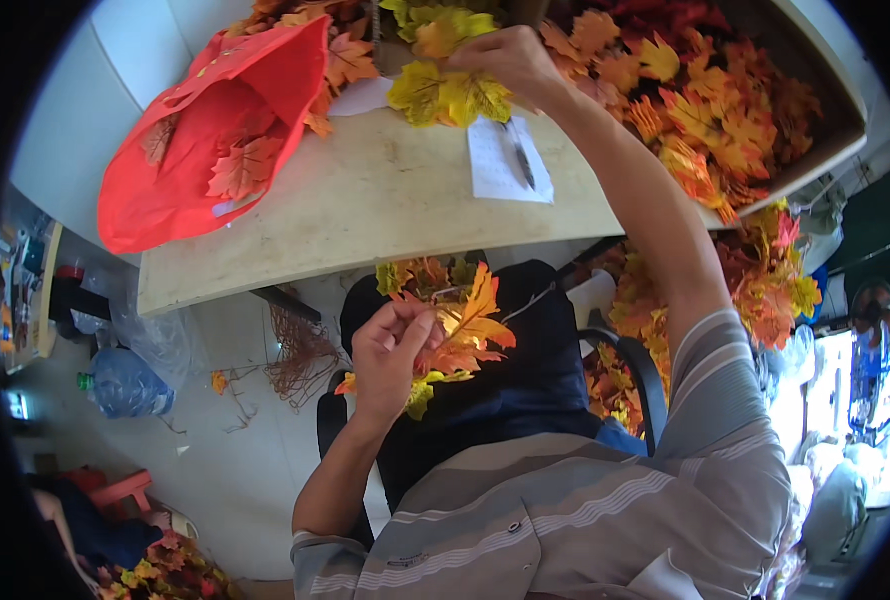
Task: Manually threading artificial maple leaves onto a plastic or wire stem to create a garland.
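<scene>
Over my lap, my left hand (395,350) is closed in a pinch on an artificial maple leaf garland (475,325) with orange and yellow-green leaves. Some of its leaves hang below the hand, and a thin pale strand trails off to the right. My right arm stretches across the table, and my right hand (513,62) is closed at a cluster of yellow-green artificial leaves (450,95) near the far side. Its fingertips touch or grip those leaves, partly hidden behind the hand.
A red bag (180,195) with orange leaves lies at the table's left. Paper (495,175) and a pen (521,155) rest on the table (365,200). A box (845,130) of orange leaves stands at far right. A blue water jug (133,382) is on the floor, and a chair armrest (645,385) flanks me.
</scene>
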